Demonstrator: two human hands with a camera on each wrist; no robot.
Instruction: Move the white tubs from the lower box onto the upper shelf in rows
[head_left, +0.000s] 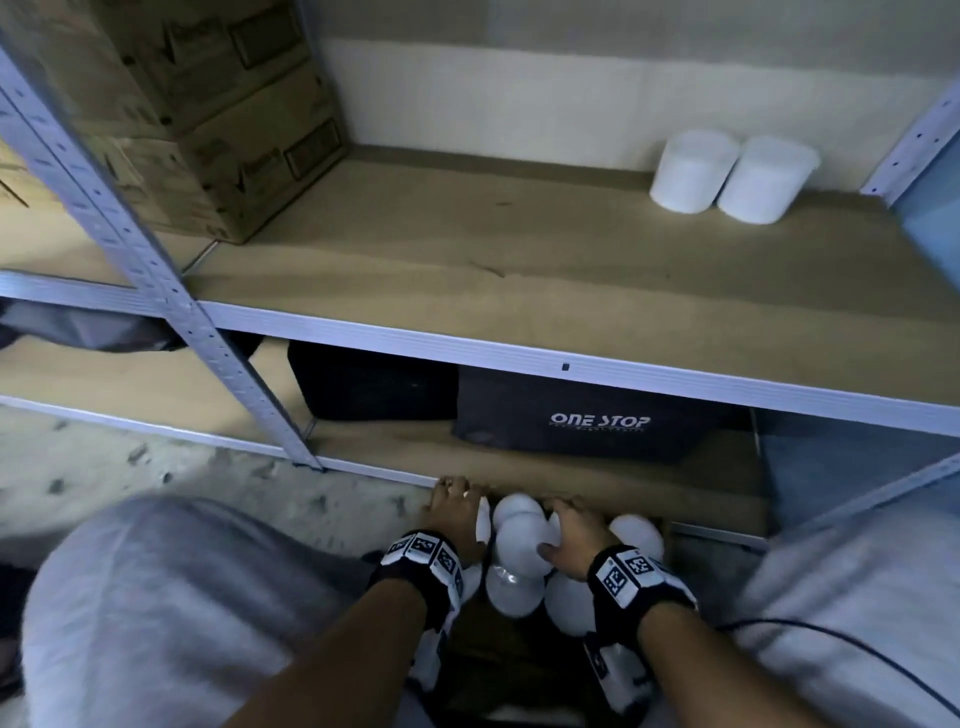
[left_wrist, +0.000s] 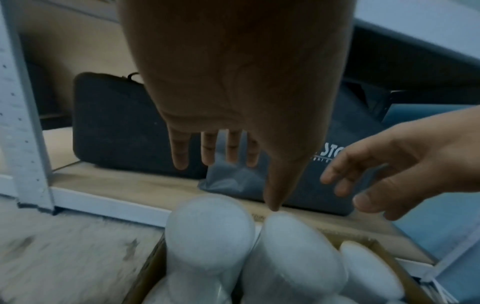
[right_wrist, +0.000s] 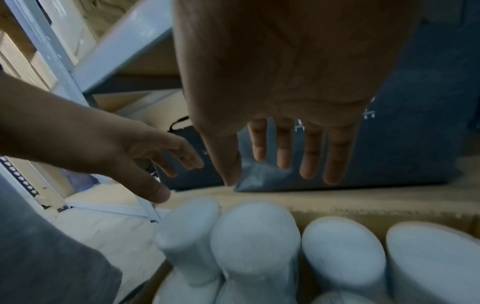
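Hovering over the lower box (left_wrist: 145, 273), left hand (head_left: 453, 512) and right hand (head_left: 574, 535), fingers spread and gripping nothing. Standing inverted in it, long axes near vertical and flat bases facing up, white tubs (right_wrist: 255, 236). Standing side by side, likewise upended, on the upper shelf (head_left: 519, 270), two tubs (head_left: 727, 176).

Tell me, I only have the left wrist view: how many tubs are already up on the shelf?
Observer: Two white tubs stand side by side at the back right of the upper shelf.
Operator: What else is up there?
Observer: Stacked cardboard boxes at the back left.
Operator: Are both hands empty?
Observer: The right wrist view shows the right hand with straight fingers above the tubs in the box, holding nothing; the left hand is open too.
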